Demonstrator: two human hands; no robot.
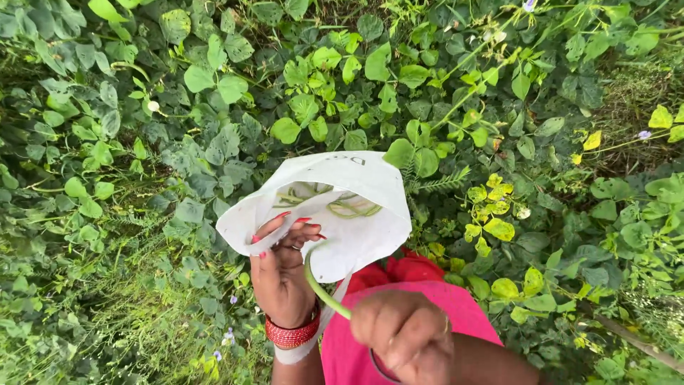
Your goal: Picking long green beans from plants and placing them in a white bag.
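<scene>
The right hand [402, 335], grip clamped on a green bean pod [320, 285], points its long axis up toward the white bag [356, 235], whose mouth the left hand [281, 267] grips open.

One package in view: a white plastic carry bag [335, 214], centre of the frame, above dense green ground vines. Soft, crumpled, roughly dome-shaped, mouth open toward the left. Thin and translucent; green bean pods [342, 203] inside show through the wall as faint curved lines. Faint grey print near the top edge, seen reversed through the film. Left hand [281, 271] grips the mouth rim from below. A white handle strip hangs down by the wrist.
</scene>
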